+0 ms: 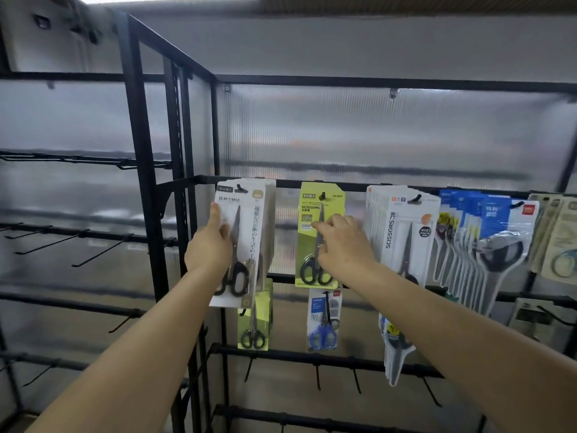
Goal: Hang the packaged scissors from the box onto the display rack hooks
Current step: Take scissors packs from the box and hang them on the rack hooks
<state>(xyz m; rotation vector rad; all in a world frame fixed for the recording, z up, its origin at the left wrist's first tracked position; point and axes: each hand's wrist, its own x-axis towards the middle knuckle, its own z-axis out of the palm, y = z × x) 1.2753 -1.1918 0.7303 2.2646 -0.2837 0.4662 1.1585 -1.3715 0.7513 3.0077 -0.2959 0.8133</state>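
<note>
A white pack of black-handled scissors (249, 232) hangs at the front of a stack on the upper left hook (239, 188) of the black display rack (199, 179). My left hand (209, 245) holds its left edge, thumb up along the card. A lime-green scissors pack (309, 235) hangs on the middle hook (323, 195). My right hand (342, 245) pinches this pack near its middle, fingers curled over the blades. The box is out of view.
White packs (402, 226), blue packs (496, 220) and beige packs (559, 239) hang further right. Below hang a green pack (254, 323), a blue-handled pair (324, 320) and grey shears (395, 351). Bare hooks (93, 251) jut out on the left rack section and along the lower bar.
</note>
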